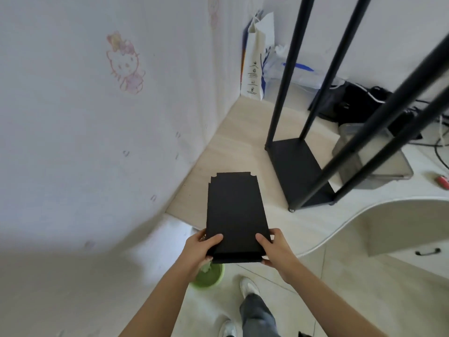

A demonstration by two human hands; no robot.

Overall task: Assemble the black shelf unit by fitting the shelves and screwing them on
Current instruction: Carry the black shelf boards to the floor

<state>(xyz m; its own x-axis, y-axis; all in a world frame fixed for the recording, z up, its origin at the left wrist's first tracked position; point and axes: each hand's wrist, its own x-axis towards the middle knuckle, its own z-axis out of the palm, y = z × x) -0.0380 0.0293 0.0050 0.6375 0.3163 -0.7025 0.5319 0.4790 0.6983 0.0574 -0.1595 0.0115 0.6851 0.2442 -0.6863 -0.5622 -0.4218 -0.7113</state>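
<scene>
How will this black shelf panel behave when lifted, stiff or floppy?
Likely stiff: the black shelf panel juts out flat though the left hand and right hand grip only its near end. Probably light too. Its matte face seems unlikely to slip.

i see a white wall (73, 142) on the left with a pink cartoon cat drawing (125, 63) and small scribbles lower down. it meets a second white wall in a corner, where a white paper bag (256, 57) stands upright beside a crumpled plastic bag (286, 66). below is a pale wood desk (233, 147) with a curved front edge. a dark bag (352, 105), a clear plastic box (393, 166) and cables (437, 147) lie to its right. lower down i see light floor tiles (340, 288) and a green bin (209, 276). the light is soft and even.
</scene>
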